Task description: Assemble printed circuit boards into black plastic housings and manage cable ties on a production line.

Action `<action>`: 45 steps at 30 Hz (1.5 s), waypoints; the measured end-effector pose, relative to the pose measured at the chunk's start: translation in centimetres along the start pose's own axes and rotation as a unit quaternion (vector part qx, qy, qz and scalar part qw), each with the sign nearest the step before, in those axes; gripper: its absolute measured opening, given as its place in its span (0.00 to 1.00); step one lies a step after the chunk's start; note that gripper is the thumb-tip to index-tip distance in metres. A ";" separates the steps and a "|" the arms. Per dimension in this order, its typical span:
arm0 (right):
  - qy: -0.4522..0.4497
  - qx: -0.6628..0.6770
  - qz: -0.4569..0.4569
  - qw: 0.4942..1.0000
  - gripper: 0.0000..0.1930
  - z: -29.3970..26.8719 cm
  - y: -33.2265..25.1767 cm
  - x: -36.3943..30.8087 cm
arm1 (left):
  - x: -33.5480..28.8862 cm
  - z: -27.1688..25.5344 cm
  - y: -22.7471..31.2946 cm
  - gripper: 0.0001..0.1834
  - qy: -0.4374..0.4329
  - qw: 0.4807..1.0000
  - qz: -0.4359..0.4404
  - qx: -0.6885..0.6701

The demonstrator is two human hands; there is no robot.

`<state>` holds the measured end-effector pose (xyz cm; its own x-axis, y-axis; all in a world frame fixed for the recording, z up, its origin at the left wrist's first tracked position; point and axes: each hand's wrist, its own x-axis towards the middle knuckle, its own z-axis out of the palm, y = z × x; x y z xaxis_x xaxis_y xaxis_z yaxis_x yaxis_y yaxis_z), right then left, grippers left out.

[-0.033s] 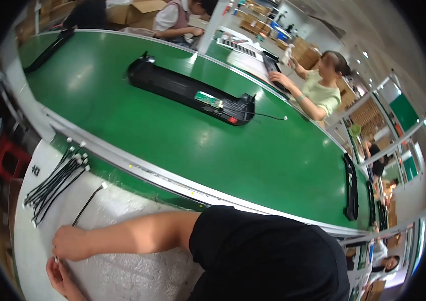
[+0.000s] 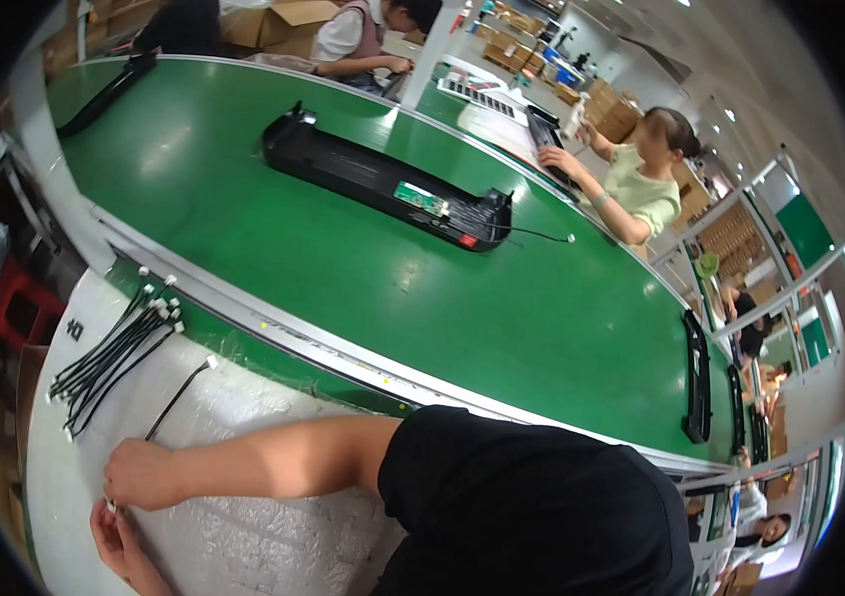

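A thin black cable (image 2: 176,402) runs from a white plug (image 2: 212,363) on the pale worktable to beneath my right hand (image 2: 141,473). My right hand is closed, with its fingers bent down around the cable's near end. Just below it, my left hand (image 2: 116,536) meets its fingertips, thumb and fingers curled in a pinch. A small white connector (image 2: 110,507) shows between the two hands; its details are too small to make out. Beside them, farther up the table, lies a bundle of black cables (image 2: 114,363) with white plugs.
Beyond the worktable runs a green conveyor belt (image 2: 343,288) with a metal edge rail (image 2: 313,350). On it lies a long black housing (image 2: 343,179) holding a green circuit board (image 2: 421,199). More black housings (image 2: 695,382) lie at the right. A co-worker (image 2: 641,189) handles another part across the belt.
The view has shifted slightly. My hands keep their hold near the connector, with no clear change in grip.
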<state>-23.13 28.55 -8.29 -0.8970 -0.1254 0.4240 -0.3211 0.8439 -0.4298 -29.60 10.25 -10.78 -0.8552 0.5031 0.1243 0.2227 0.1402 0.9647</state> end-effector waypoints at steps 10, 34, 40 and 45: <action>-0.006 0.024 0.003 1.000 0.08 -0.4 -1.6 -0.1 | -2.3 0.2 3.0 0.13 0.020 0.999 -0.023 -0.012; -0.008 0.053 -0.006 0.999 0.06 -1.1 -1.8 -0.3 | -2.5 1.6 5.0 0.10 0.044 0.999 -0.001 -0.001; -0.006 0.038 -0.018 0.999 0.06 -1.6 -1.4 0.0 | -2.1 1.9 5.3 0.10 0.049 0.999 0.003 0.008; -0.010 0.021 -0.029 0.999 0.06 -1.9 -1.2 -0.1 | -2.0 2.1 5.3 0.10 0.044 0.999 0.014 0.009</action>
<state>-22.07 28.53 -6.28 -0.8824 -0.1836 0.4331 -0.3842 0.8125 -0.4384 -25.69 11.76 -6.43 -0.8859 0.4309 0.1715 0.2544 0.1421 0.9566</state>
